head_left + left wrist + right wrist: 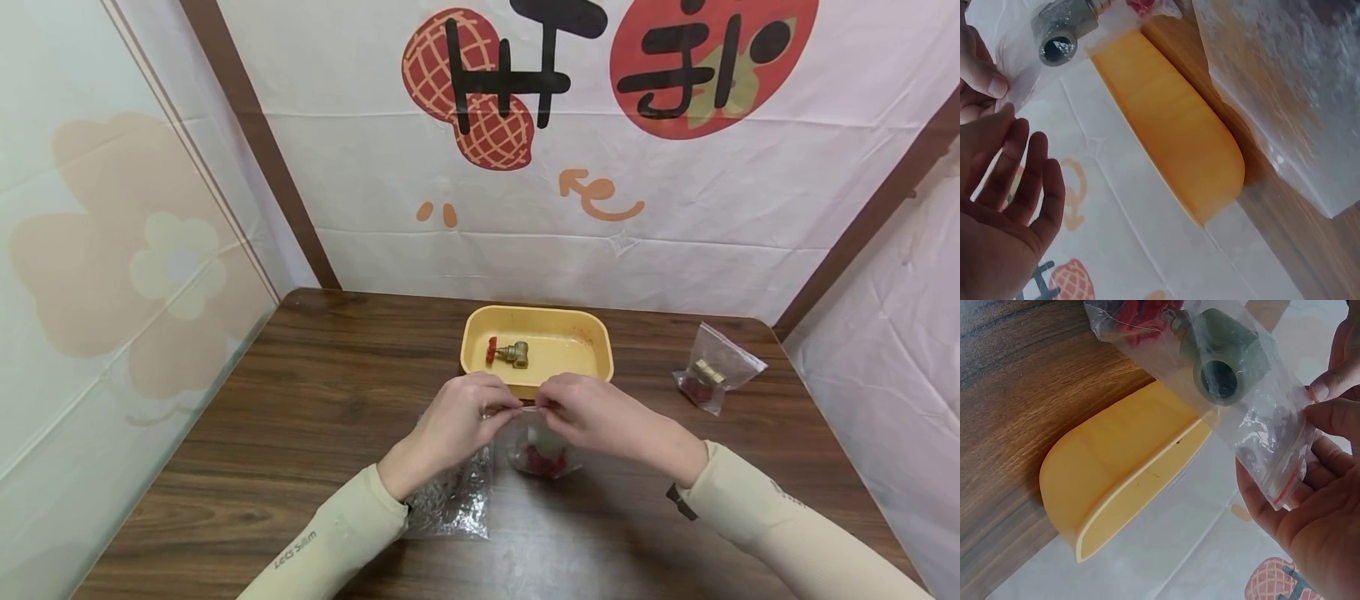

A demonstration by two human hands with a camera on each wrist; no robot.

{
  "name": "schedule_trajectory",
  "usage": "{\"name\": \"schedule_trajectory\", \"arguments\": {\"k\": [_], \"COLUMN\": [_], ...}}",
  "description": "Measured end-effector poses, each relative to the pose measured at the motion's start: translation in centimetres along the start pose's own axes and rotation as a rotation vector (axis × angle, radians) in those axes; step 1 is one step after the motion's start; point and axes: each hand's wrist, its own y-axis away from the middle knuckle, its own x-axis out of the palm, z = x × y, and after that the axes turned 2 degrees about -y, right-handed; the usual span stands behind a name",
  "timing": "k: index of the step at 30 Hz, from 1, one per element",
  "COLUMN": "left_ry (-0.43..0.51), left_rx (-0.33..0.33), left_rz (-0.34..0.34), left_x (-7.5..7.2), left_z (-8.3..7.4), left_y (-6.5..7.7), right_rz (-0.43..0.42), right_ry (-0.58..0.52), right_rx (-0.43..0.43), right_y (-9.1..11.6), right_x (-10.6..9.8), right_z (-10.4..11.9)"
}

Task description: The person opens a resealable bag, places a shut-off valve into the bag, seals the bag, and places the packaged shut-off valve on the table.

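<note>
In the head view, a person's two hands meet just below the middle of the frame, pinching the top edge of a small clear zip bag (527, 457) that hangs below them. The left hand (463, 417) holds the edge between thumb and forefinger, and in the left wrist view its other fingers spread apart at the lower left. The right hand (596, 414) also pinches the bag's edge; in the right wrist view it shows at the lower right, its fingers close to the bag's mouth, where a red seal line (1289, 483) runs. Inside the bag sits a valve (1235, 344) with a red handle, its round opening facing the camera at the upper middle of that view and its handle near the bag's lower end. Just beyond the hands in the head view, a yellow tray (577, 357) stands near the far edge of the brown wooden table (285, 417); a second valve (515, 354), brass with a red handle, lies in its left part. Crinkled clear plastic (457, 504) lies at the lower middle, partly under the left forearm. A bagged valve (705, 375) lies at the right side of the table, well apart from the hands.
</note>
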Motion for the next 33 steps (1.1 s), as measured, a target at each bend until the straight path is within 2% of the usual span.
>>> {"name": "schedule_trajectory", "arguments": {"k": [7,19,23,28,33], "left_ry": [-0.036,0.035,0.106,0.226,0.253], "left_rx": [0.021,-0.050,-0.067,-0.127,-0.163], "left_rz": [0.033,0.075,0.063,0.042,0.034], "left_x": [0.2,0.4,0.5,0.7,0.8], "left_z": [0.1,0.3,0.3,0.2,0.2], "left_y": [-0.1,-0.1,-0.2,-0.3,-0.4], "right_rz": [0.016,0.017,0.005,-0.003,-0.007], "right_ry": [-0.008,-0.041,-0.075,-0.134,-0.176], "right_rx": [0.038,0.069,0.069,0.049,0.051], "right_y": [0.4,0.8,0.6,0.0,-0.3], "right_x": [-0.4,-0.4,-0.1,0.3,0.5], "right_z": [-0.1,-0.6,-0.6,-0.6,-0.6]}}
